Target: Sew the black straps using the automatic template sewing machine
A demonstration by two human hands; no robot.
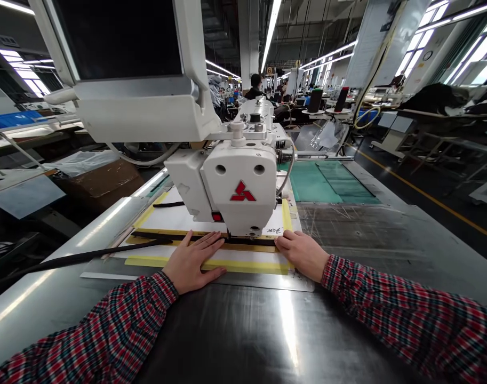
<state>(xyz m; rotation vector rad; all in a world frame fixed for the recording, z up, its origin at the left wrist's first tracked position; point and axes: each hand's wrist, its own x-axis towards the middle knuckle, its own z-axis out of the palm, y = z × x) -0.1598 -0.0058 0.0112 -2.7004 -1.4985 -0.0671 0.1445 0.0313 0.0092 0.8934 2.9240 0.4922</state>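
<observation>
A white sewing machine head (235, 194) with a red logo stands over a flat template (243, 264) edged in yellow tape. A black strap (107, 255) runs from the left into the template's slot under the needle. My left hand (193, 261) lies flat on the template's front edge, fingers stretched toward the machine. To the right of the needle area my right hand (303, 254) rests on the template's right end, fingers curled and pressing on it. Both sleeves are red plaid.
A shiny metal table (247, 330) carries the machine. A tilted monitor (123, 58) hangs above left. Green mats (327, 181) lie behind the machine on the right. Cardboard and plastic sheets sit at left; other workstations and people fill the hall behind.
</observation>
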